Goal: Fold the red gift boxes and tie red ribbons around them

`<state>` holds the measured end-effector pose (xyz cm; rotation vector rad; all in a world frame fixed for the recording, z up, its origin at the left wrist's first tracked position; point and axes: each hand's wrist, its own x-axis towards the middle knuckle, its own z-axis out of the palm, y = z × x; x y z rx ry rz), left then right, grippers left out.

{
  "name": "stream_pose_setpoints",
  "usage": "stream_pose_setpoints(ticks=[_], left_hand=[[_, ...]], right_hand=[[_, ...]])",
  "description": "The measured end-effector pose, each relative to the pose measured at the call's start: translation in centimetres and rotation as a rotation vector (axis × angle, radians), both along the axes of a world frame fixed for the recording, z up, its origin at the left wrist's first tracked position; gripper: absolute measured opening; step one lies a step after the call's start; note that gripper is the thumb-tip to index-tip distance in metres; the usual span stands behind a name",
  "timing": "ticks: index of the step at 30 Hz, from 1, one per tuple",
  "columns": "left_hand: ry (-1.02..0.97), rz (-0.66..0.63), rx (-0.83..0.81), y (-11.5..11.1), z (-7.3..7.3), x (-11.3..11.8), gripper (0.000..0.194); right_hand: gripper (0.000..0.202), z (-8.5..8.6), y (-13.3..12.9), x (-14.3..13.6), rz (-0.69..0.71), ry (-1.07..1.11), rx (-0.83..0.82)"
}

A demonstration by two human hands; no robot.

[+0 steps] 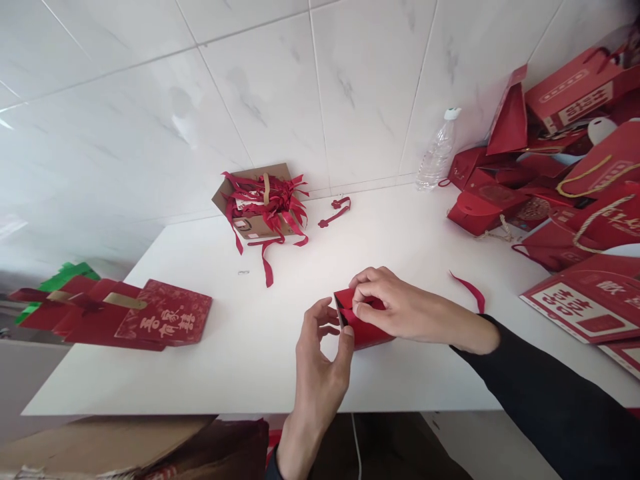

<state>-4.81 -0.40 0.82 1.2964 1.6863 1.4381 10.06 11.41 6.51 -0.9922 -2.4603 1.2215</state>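
A small red gift box (373,339) lies on the white table in front of me, its dark open end toward the left. My left hand (324,363) curves around that end, with the thumb on the box's near edge and the fingertips at its far corner. Over the top of the box, my right hand (393,307) has its thumb and fingers pinched together on a thin red ribbon (347,311). Most of the box's upper face and part of the ribbon are hidden beneath the right hand.
Red ribbons fill a cardboard box (257,230) by the tiled wall. Finished-looking red bags (165,313) lie at left. Many red boxes (487,210) pile up at right beside a plastic bottle (437,153). Loose ribbon (470,291) lies near my right forearm.
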Motion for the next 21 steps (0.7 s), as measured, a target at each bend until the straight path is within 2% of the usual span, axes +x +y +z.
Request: stream_pose_setpoints(ticks=[8,14,18,21], left_hand=[[-0.005,-0.026,0.001,-0.1,-0.2,0.3,0.035],[-0.049,-0.043,0.019,-0.2,0.2,0.5,0.039],[-0.268,-0.049,-0.051,-0.3,0.7,1.3,0.037],[-0.391,0.065,-0.125,0.4,0.7,1.9,0.027]], right_hand=[[0.019,-0.8,0.1,-0.1,0.001,-0.002,0.027],[0.03,-1.7,0.4,-0.4,-0.016,0.011,0.068],[0.04,-3.6,0.9,-0.2,-0.031,0.081,0.177],[0.051,-6.5,1.7,0.2,-0.051,0.101,0.205]])
